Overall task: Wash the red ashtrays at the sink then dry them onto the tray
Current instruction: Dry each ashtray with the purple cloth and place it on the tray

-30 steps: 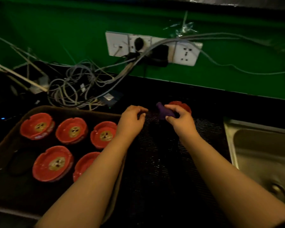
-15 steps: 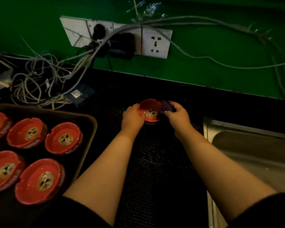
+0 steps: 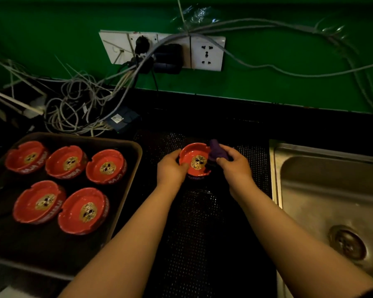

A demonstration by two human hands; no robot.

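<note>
A red ashtray [image 3: 194,157] with a gold skull print is tilted toward me over the black mesh mat [image 3: 202,222]. My left hand [image 3: 170,168] grips its left rim. My right hand [image 3: 235,164] holds a purple cloth [image 3: 216,150] against the ashtray's right rim. On the left, a dark tray [image 3: 134,166] carries several more red ashtrays [image 3: 106,166], all upright. The steel sink [image 3: 332,190] lies at the right.
A tangle of grey cables [image 3: 78,104] and a small dark adapter [image 3: 122,119] lie on the counter behind the tray. White wall sockets [image 3: 206,53] with plugs hang on the green wall. The sink drain [image 3: 347,245] is at the lower right.
My left hand has taken the ashtray by its rim and tilted it up toward me. The right hand brought the purple cloth to its right edge. The view shifted to the right.
</note>
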